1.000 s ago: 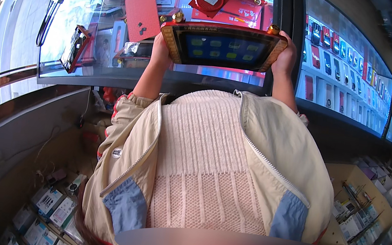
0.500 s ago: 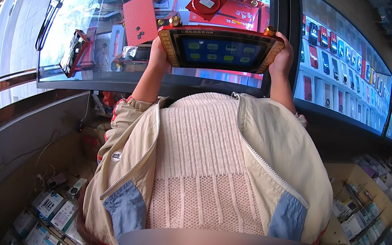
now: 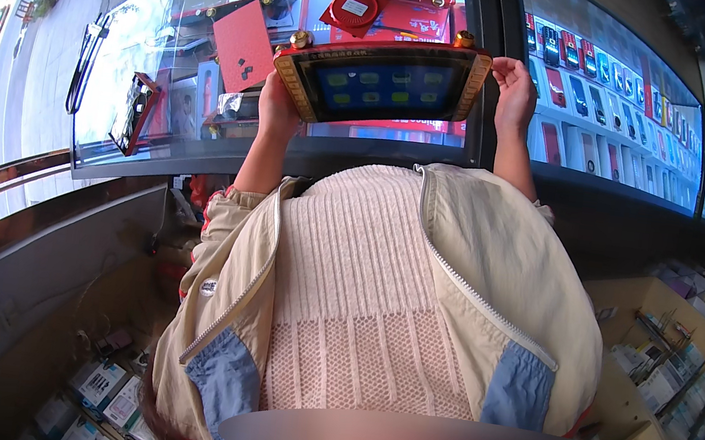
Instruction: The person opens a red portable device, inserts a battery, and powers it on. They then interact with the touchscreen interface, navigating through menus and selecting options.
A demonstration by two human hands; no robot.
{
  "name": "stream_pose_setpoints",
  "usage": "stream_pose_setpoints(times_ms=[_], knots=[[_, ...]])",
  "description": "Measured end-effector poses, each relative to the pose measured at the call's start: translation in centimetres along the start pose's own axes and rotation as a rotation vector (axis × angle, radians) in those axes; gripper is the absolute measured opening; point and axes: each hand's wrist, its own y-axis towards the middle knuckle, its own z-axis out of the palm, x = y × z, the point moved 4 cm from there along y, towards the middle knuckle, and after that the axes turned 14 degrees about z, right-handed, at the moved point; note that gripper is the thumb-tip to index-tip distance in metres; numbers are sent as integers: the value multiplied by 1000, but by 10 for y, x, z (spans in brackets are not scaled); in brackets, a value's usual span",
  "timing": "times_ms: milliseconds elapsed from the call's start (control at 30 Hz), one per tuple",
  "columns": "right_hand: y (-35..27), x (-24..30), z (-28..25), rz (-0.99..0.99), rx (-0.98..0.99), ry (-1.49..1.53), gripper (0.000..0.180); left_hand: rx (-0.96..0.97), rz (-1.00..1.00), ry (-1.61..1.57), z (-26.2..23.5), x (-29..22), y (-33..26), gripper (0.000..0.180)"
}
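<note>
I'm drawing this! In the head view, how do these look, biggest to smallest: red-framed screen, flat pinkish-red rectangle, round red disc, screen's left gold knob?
Red-framed screen (being nearer the camera may enlarge it)
Flat pinkish-red rectangle
Round red disc
Left gold knob

White label (image 3: 355, 7) on red disc (image 3: 352, 23), print too small

device (image 3: 388, 87) has a glossy, smooth screen; knobs (image 3: 301, 39) look polished metal. counter top (image 3: 140, 41): shiny glass. sweater (image 3: 374, 258): rough ribbed knit. jacket (image 3: 509, 249): matt cloth.
</note>
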Motion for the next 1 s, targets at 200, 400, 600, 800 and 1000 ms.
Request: stream_pose_setpoints(times_ms=[200,400,600,800,1000], knots=[[-18,-22,-68,-74,-190,-88,41,68,312,641,-8,-36,-47,23],[-35,-18,-60,-279,-293,-363,40,24,623,835,-53,-56,-93,18],[-39,-17,-52,-310,-295,-421,37,24,790,1392,-82,-69,-92,12],[-41,-17,-45,-318,-299,-531,36,-66,735,1741,-83,-59,-79,7],[-36,-23,-44,-344,-302,-571,35,-37,775,1790,-89,-56,-76,7]])
